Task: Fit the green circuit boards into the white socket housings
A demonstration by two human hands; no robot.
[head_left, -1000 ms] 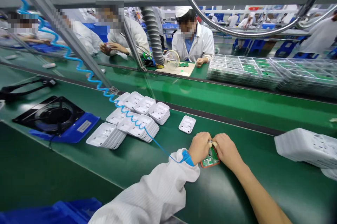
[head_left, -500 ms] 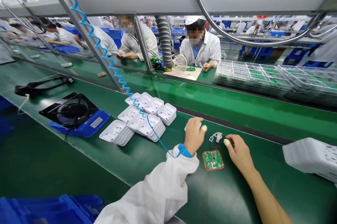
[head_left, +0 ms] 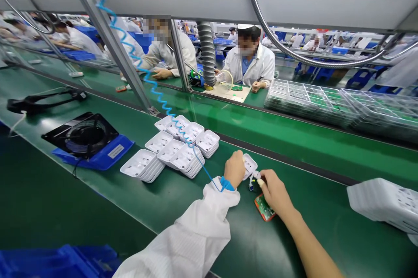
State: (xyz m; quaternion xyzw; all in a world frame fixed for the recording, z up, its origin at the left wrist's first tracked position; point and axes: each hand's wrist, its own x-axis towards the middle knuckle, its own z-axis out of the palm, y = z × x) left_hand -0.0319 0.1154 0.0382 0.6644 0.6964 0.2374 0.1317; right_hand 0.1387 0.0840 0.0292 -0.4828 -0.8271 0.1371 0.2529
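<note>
My left hand (head_left: 234, 170), with a blue strap at its wrist, is closed on the left edge of a white plastic cover (head_left: 250, 165). My right hand (head_left: 276, 191) pinches a small connector on a short cable (head_left: 251, 181) just in front of that cover. Below the fingers a green circuit board (head_left: 265, 208) with an orange rim lies on the table, partly hidden by my right hand. Left of my hands stand several stacks of white plastic covers (head_left: 186, 158).
A long row of white covers (head_left: 380, 204) lies at the right. A black fan (head_left: 88, 136) rests on a blue tray (head_left: 112, 156) at the left. Clear trays with boards (head_left: 321, 99) are stacked beyond the rail. A coiled blue cord (head_left: 156, 91) runs to my left wrist; a co-worker (head_left: 251, 60) sits opposite.
My left hand has closed on the white cover, which now shows more. My right hand has moved left with the cable connector, close to the cover. The circuit board has turned slightly.
</note>
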